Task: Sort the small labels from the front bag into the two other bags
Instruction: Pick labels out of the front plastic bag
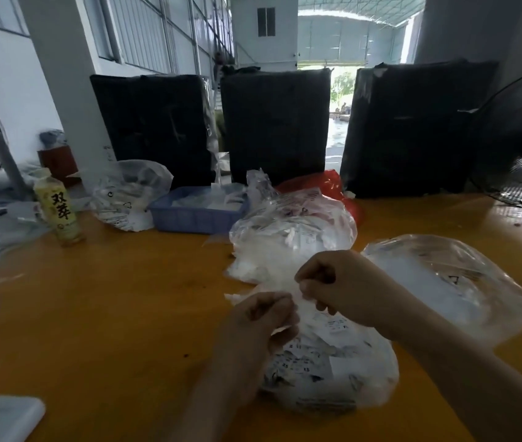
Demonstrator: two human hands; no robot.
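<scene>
The front bag [342,371], clear plastic stuffed with small white printed labels, lies on the orange table near me. My left hand [259,320] and my right hand [339,282] hover over its top, fingers curled, each pinching small white labels between them. Behind it sits a second clear bag [291,237], full of white labels, its mouth standing up. To the right lies a third, flatter clear bag [451,279] holding a few labels.
A blue plastic tray [196,212] and another clear bag [129,193] stand at the back left beside a yellow drink bottle [58,208]. Three black wrapped bundles [275,122] line the table's far edge. A fan [521,145] is at the right, a white case [4,419] front left.
</scene>
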